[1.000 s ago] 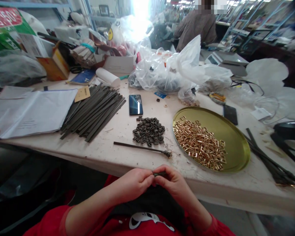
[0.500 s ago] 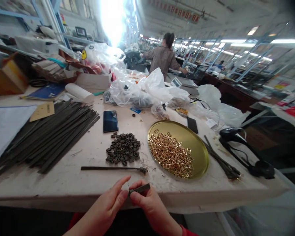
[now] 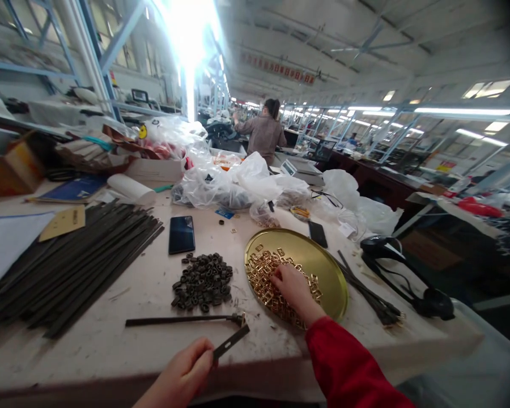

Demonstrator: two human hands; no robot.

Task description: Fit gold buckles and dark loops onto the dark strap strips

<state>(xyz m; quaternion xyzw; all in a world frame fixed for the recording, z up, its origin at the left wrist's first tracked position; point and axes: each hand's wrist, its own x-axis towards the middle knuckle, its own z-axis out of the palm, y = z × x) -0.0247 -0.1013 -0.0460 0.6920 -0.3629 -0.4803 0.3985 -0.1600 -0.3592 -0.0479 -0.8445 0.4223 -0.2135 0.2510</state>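
Near the table's front edge, my left hand (image 3: 192, 365) is closed on a dark strap (image 3: 232, 344) whose slotted end points up and right. My right hand (image 3: 289, 283) reaches into the gold tray (image 3: 338, 277), its fingers closed among the gold buckles (image 3: 261, 276); what they pinch is hidden. Left of the tray is a heap of dark loops (image 3: 202, 281). Another strap (image 3: 178, 321) with a buckle at its right end lies just in front of the heap.
Many dark straps (image 3: 89, 255) cover the left side. A phone (image 3: 181, 234) lies behind the loops. Right of the tray are several finished-looking straps (image 3: 368, 294) and black headphones (image 3: 408, 277). Plastic bags (image 3: 221, 184) line the back, with a person (image 3: 262, 133) beyond.
My right hand has left the strap and moved up and right into the tray. My left hand now holds the strap alone. The camera view has tilted upward.
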